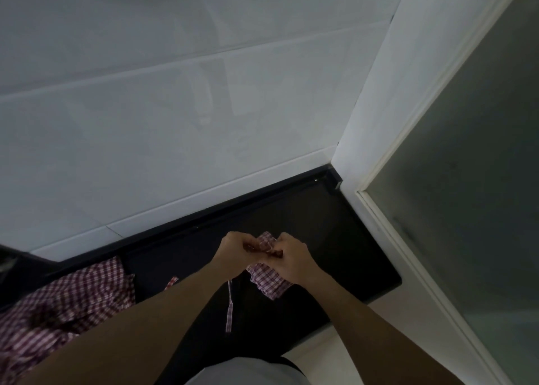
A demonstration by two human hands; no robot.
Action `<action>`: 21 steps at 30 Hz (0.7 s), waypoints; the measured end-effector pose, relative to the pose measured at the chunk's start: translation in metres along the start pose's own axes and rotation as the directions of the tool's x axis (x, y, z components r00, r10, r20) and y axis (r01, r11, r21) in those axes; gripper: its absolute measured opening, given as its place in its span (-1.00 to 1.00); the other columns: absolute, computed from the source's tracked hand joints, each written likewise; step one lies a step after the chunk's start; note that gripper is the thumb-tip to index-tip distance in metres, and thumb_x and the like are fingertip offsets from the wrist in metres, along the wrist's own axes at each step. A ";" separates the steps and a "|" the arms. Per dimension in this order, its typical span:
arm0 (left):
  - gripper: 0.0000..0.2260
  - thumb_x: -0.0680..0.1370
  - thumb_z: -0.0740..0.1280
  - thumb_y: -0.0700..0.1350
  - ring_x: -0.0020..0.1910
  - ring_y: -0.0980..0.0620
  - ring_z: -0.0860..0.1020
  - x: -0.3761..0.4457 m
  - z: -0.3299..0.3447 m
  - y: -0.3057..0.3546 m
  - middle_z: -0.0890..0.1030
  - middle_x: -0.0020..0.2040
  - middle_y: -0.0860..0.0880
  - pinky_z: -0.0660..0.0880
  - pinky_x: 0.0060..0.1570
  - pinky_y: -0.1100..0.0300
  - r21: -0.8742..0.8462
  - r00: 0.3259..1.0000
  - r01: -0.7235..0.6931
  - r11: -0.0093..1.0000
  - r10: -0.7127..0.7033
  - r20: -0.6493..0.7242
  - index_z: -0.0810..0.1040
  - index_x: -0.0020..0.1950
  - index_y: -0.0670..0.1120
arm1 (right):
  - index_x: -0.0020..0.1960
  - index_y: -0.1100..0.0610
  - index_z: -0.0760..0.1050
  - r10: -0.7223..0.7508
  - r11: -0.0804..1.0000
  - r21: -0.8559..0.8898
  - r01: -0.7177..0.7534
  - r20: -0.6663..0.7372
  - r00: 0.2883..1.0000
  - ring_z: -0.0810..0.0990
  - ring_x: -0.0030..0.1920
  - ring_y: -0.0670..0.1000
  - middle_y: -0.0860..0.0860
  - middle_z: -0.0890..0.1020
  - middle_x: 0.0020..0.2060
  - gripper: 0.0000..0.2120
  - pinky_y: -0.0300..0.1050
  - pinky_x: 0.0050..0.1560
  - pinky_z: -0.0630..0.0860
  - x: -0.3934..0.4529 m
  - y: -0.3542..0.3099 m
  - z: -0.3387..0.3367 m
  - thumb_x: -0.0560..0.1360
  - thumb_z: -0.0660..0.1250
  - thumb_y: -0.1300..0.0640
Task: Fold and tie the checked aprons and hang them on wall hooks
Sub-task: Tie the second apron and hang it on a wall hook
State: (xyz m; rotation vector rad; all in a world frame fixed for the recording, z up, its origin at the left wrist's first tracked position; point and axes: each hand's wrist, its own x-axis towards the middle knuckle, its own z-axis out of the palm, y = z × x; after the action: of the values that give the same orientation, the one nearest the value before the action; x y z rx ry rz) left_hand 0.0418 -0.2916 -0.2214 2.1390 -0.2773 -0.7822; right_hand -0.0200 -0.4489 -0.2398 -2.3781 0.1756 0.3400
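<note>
Nearest the camera, two bare forearms reach forward over the dark counter [335,239], which serves as the landmark here. At the counter's near left end lies a loose heap of checked aprons [64,303], spread and crumpled, well apart from the hands. Above the middle of the counter, the left hand [237,246] and the right hand [291,257] meet, fingers curled, both gripping a small folded checked apron [267,276]. The bundle sits between and beneath the hands, mostly under the right one, with a bit of cloth poking up between the knuckles. Its long axis runs from the gap between the hands down toward the counter's near right edge. A thin checked strap [229,309] hangs from it, pointing straight down toward the person. Beyond the counter's far edge rises a pale tiled wall [175,107]. At the counter's right end stands a white frame [379,122] with a frosted panel [472,195].
</note>
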 end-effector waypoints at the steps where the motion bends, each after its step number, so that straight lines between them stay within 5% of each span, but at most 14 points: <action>1: -0.88 0.38 0.58 -0.11 -0.23 0.18 0.63 0.000 0.001 0.002 0.66 -0.22 0.05 0.50 -0.29 0.40 0.053 0.999 -0.003 0.999 0.005 -0.036 0.67 -0.18 -0.03 | -0.10 0.07 0.62 0.010 1.000 0.026 -0.010 -0.004 1.000 0.48 -0.05 -0.06 -0.06 0.44 -0.06 -0.72 0.11 0.19 0.48 0.000 -0.001 0.000 0.49 0.41 -0.15; 6: -0.84 0.50 0.46 -0.06 -0.19 0.08 0.58 0.000 0.009 0.003 0.60 -0.16 -0.03 0.50 -0.22 0.28 0.183 0.996 0.001 0.983 0.016 -0.092 0.57 -0.08 -0.13 | -0.25 -0.02 0.56 0.095 0.993 0.076 -0.087 -0.104 0.990 0.29 0.15 -0.13 -0.16 0.43 0.05 -0.82 0.03 0.31 0.34 -0.001 0.002 0.011 0.50 0.42 -0.05; 10: -0.85 0.54 0.42 -0.06 -0.25 0.10 0.55 0.004 0.009 0.004 0.58 -0.19 0.00 0.45 -0.29 0.30 0.190 0.995 0.023 0.981 -0.005 -0.096 0.53 -0.07 -0.12 | -0.07 -0.01 0.66 0.131 0.991 0.012 -0.132 -0.232 0.964 0.26 0.26 -0.09 -0.16 0.44 0.17 -0.84 -0.13 0.24 0.15 -0.006 -0.002 0.014 0.45 0.45 -0.08; 14: -0.80 0.56 0.40 -0.06 -0.22 0.05 0.58 0.011 0.006 0.005 0.62 -0.14 -0.09 0.49 -0.26 0.25 0.004 0.993 0.113 0.994 -0.113 -0.023 0.56 -0.01 -0.19 | -0.13 -0.05 0.54 0.052 0.998 -0.017 -0.069 -0.474 0.879 0.33 0.18 -0.06 -0.11 0.43 0.05 -0.77 -0.06 0.18 0.23 -0.015 -0.003 0.019 0.31 0.56 0.03; 17: -0.81 0.58 0.38 -0.09 -0.07 -0.08 0.66 0.013 0.004 0.001 0.67 -0.01 -0.17 0.63 -0.03 0.02 -0.219 0.976 0.217 0.951 -0.208 0.065 0.58 0.07 -0.20 | -0.09 -0.07 0.56 -0.080 0.984 -0.180 0.007 -0.400 0.913 0.36 0.10 -0.07 -0.09 0.49 -0.01 -0.73 -0.06 0.15 0.21 -0.019 -0.002 0.020 0.29 0.54 -0.10; 21: -0.80 0.61 0.33 -0.08 -0.30 0.03 0.55 0.010 0.005 0.003 0.65 -0.05 -0.19 0.47 -0.38 0.22 -0.266 0.961 0.277 0.923 -0.259 0.102 0.56 0.11 -0.21 | 0.03 -0.02 0.58 -0.076 0.994 -0.095 0.047 -0.332 0.940 0.44 0.08 -0.09 -0.10 0.56 -0.02 -0.75 -0.12 0.12 0.16 -0.020 -0.008 0.013 0.43 0.42 -0.12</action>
State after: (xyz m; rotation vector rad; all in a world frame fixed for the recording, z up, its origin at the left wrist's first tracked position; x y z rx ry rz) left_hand 0.0472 -0.3009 -0.2260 1.9074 0.0939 -0.9869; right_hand -0.0402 -0.4337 -0.2381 -2.5069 0.2475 -0.0940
